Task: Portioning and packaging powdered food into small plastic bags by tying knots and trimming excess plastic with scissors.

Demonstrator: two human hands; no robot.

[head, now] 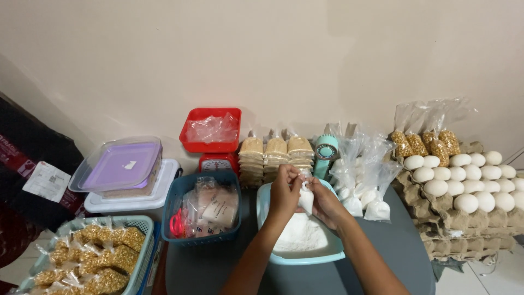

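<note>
Both my hands meet over a light blue basin [334,254] that holds white powder [299,236]. My left hand [285,192] and my right hand [323,201] together grip a small clear plastic bag of white powder [306,200], the left pinching its top, the right cupping it from the side. The bag hangs just above the powder heap.
Filled white-powder bags [365,191] lie right of the basin. Egg trays [464,191] stand at far right with corn-kernel packets [424,141] behind. A dark blue basket [206,206], a red scale [213,136], tan packet stacks [276,153], lidded tubs [121,169] and a basket of kernel packets [98,257] fill the left.
</note>
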